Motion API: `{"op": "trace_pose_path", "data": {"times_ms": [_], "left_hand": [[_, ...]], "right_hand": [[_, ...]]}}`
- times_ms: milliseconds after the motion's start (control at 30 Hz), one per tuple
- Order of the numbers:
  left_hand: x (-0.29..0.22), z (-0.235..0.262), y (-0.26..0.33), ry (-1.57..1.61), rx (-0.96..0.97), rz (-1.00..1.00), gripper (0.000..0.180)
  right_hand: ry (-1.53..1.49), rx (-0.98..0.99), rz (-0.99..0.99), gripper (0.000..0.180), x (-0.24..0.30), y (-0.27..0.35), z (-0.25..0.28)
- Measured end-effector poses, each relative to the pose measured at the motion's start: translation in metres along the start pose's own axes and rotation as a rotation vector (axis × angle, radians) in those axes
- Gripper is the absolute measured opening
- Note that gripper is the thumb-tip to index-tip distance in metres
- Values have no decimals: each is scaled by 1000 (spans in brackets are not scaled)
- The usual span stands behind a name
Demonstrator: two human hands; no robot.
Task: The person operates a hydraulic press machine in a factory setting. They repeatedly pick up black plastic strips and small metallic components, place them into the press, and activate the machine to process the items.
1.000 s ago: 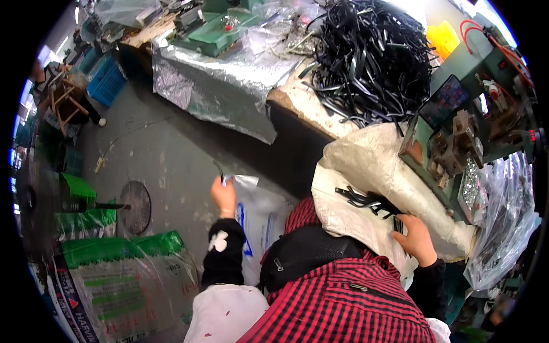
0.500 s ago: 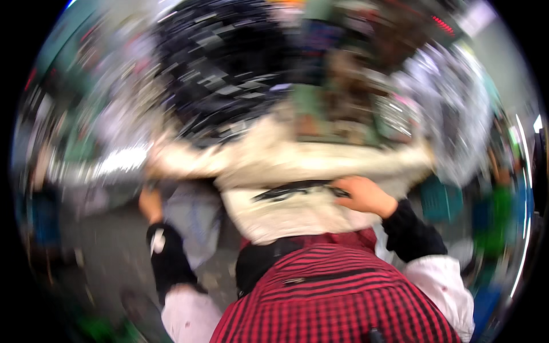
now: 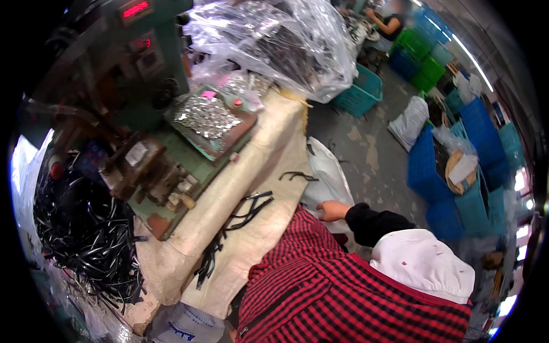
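Observation:
My right hand (image 3: 333, 210) reaches out from a black cuff and white sleeve. It lies at the near edge of the cloth-covered bench (image 3: 269, 171), its fingers against a white plastic bag (image 3: 327, 171) hanging there. It holds nothing that I can see. Black curved strips (image 3: 247, 210) lie on the cloth just left of the hand, and a smaller bunch of strips (image 3: 297, 176) lies further up. My left hand is out of sight behind my red checked front (image 3: 320, 286).
A green machine (image 3: 148, 171) stands on the bench beside a tray of small shiny metal parts (image 3: 207, 117). A heap of black strips (image 3: 86, 234) fills the left. Clear bags of parts (image 3: 274, 46), blue and green crates (image 3: 452, 171) and another person (image 3: 389, 23) lie beyond.
My head has swung round, so the bench now runs up the left side. My right hand has left the black strips for the bench edge. My left hand has dropped out of view.

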State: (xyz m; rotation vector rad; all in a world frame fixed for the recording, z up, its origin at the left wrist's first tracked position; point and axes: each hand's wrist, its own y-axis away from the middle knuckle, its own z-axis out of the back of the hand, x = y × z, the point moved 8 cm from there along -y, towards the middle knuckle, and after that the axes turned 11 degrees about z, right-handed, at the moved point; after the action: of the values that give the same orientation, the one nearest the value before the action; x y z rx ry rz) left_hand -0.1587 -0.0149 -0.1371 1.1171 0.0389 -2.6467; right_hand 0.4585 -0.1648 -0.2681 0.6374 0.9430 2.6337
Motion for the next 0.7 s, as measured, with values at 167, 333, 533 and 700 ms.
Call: {"op": "trace_pose_path", "data": {"times_ms": [167, 333, 533, 700], "left_hand": [[-23, -50, -20, 77, 184, 102, 37], [-28, -57, -41, 102, 282, 203, 36], [-20, -57, -35, 158, 473, 335, 34], [-25, -44, 3, 239, 541, 438, 33]], "right_hand": [[-326, 99, 92, 66, -26, -101, -91], [-303, 136, 65, 64, -12, -108, -55], [-338, 133, 81, 63, -23, -97, -66], [-379, -16, 195, 58, -19, -122, -76]]}}
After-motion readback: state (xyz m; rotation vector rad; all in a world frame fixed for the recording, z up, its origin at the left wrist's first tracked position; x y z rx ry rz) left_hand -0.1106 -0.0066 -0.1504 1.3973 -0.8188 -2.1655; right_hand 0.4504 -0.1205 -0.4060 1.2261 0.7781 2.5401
